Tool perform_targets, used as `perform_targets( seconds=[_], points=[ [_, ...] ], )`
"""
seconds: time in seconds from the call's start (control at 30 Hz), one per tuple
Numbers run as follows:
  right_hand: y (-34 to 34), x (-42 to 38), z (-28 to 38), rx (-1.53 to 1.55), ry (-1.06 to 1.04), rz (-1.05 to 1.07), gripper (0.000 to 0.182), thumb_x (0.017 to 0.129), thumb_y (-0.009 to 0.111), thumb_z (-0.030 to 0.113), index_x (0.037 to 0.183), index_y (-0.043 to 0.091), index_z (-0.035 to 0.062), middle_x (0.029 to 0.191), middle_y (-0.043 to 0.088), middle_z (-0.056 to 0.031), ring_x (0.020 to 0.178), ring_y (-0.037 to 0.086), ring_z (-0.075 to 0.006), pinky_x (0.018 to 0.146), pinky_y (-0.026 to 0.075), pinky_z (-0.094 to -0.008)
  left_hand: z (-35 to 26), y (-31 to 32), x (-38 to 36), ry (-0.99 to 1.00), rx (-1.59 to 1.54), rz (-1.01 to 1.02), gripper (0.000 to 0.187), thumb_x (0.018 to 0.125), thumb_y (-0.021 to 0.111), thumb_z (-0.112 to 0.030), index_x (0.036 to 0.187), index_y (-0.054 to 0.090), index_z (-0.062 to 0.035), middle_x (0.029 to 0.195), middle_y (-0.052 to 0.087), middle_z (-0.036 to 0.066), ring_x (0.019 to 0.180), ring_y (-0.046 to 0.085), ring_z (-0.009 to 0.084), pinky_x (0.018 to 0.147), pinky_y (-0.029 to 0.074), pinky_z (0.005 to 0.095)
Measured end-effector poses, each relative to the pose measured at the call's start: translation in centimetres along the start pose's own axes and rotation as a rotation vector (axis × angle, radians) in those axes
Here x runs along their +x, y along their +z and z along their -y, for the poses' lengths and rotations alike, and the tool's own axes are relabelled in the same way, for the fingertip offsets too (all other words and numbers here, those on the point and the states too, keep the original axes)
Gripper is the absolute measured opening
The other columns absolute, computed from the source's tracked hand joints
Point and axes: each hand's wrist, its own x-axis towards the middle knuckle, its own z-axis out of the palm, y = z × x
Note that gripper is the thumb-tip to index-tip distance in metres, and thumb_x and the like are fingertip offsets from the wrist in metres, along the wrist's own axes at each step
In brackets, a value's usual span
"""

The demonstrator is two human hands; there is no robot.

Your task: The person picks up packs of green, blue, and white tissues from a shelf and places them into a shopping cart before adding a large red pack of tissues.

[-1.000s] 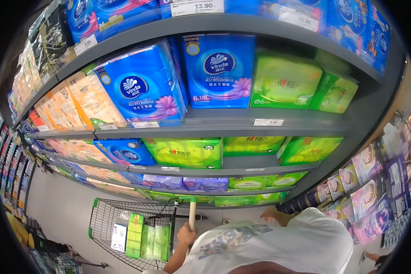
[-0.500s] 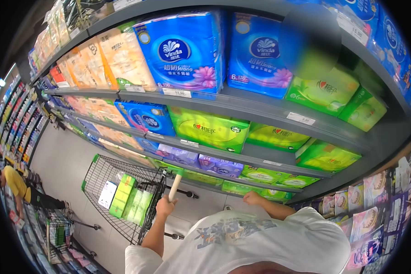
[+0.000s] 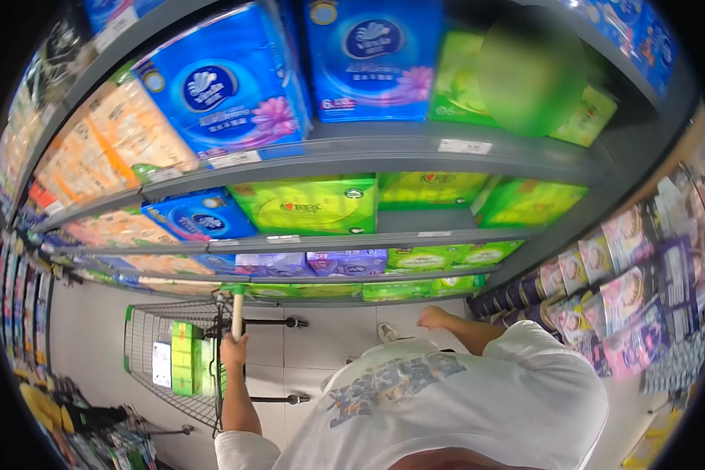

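Observation:
My left hand [image 3: 233, 350] is wrapped round the pale handle [image 3: 237, 315] of a wire shopping cart [image 3: 142, 333]. In the cart lie a green tissue pack [image 3: 182, 358], a white pack [image 3: 161, 364] and a lighter green pack beside them. My right hand [image 3: 432, 317] hangs in front of the lower shelves, near green tissue packs [image 3: 399, 291]; its fingers look curled, but what they hold, if anything, is too small to make out.
Shelves ahead carry blue tissue packs [image 3: 219, 90], green packs [image 3: 309, 205] and purple packs [image 3: 346, 262]. More goods [image 3: 627, 290] stand at the right. At the lower left is another person in a yellow top [image 3: 43, 407] beside a second cart.
The view has turned, so the shelves appear higher and further left and the cart sits further left. My left hand still grips the handle; my right hand remains near the lower shelves.

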Motion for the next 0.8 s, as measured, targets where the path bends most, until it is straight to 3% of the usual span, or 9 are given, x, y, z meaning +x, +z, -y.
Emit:
perform_targets(
  seconds=[0.13,0.2,0.3,0.43,0.5,0.63,0.8],
  points=[
    [0.9,-2.2,2.3,0.178,0.120,-0.056,0.040,0.083,0.057,0.042,0.068,0.073,0.0085,0.060,0.066,-0.0102,0.068,0.068,-0.0311,0.070,0.054,-0.0445,2.9,0.1,2.7,-0.042,0.030,-0.007,0.050,0.078,0.079,-0.046,0.093,0.066,0.0004,0.090,0.070,0.023,0.090,0.067,0.0430,0.078,0.052,0.0498],
    [0.7,-4.0,4.4,0.190,0.198,0.039,0.026,0.082,0.060,0.032,0.082,0.075,0.0105,0.085,0.069,-0.0214,0.083,0.066,-0.0430,0.075,0.052,-0.0536,4.7,0.2,4.0,-0.025,0.045,0.000,0.049,0.079,0.078,-0.045,0.092,0.066,0.0003,0.086,0.069,0.023,0.086,0.067,0.0428,0.076,0.051,0.0499],
    [1.3,-6.3,6.4,0.379,0.316,-0.030,0.031,0.083,0.059,0.035,0.081,0.074,0.0088,0.088,0.069,-0.0225,0.084,0.066,-0.0431,0.075,0.052,-0.0541,5.3,-0.8,4.6,-0.016,0.093,0.022,0.048,0.080,0.077,-0.045,0.091,0.065,0.0005,0.085,0.069,0.022,0.083,0.067,0.0426,0.072,0.051,0.0491],
    [4.1,-7.6,6.1,0.371,0.358,-0.051,0.035,0.083,0.059,0.037,0.081,0.074,0.0057,0.089,0.069,-0.0235,0.084,0.066,-0.0431,0.076,0.052,-0.0531,6.8,-1.1,4.6,0.023,0.092,-0.029,0.048,0.081,0.077,-0.044,0.094,0.064,0.0005,0.085,0.069,0.022,0.081,0.066,0.0430,0.070,0.050,0.0493],
    [9.6,-6.5,3.4,0.048,0.202,0.069,0.018,0.081,0.063,0.027,0.084,0.073,0.0116,0.085,0.070,-0.0151,0.083,0.068,-0.0348,0.073,0.055,-0.0491,6.2,-1.8,3.8,0.052,0.086,-0.024,0.049,0.082,0.077,-0.044,0.098,0.064,0.0001,0.084,0.069,0.022,0.081,0.066,0.0430,0.070,0.050,0.0495],
    [9.7,-8.2,4.3,-0.015,0.097,-0.037,0.031,0.084,0.058,0.033,0.082,0.074,0.0053,0.089,0.069,-0.0223,0.085,0.066,-0.0415,0.078,0.052,-0.0528,6.1,-2.3,3.1,0.077,0.185,-0.109,0.047,0.082,0.077,-0.043,0.099,0.063,-0.0011,0.083,0.068,0.020,0.079,0.065,0.0419,0.070,0.050,0.0499],
    [7.4,-11.5,7.3,0.337,0.322,-0.085,0.016,0.084,0.061,0.021,0.090,0.073,0.0111,0.086,0.070,-0.0150,0.086,0.069,-0.0364,0.076,0.055,-0.0507,7.0,-1.7,2.0,0.066,0.221,-0.241,0.044,0.079,0.078,-0.039,0.099,0.058,-0.0061,0.095,0.066,0.015,0.091,0.064,0.0380,0.076,0.050,0.0494]
  ],
)
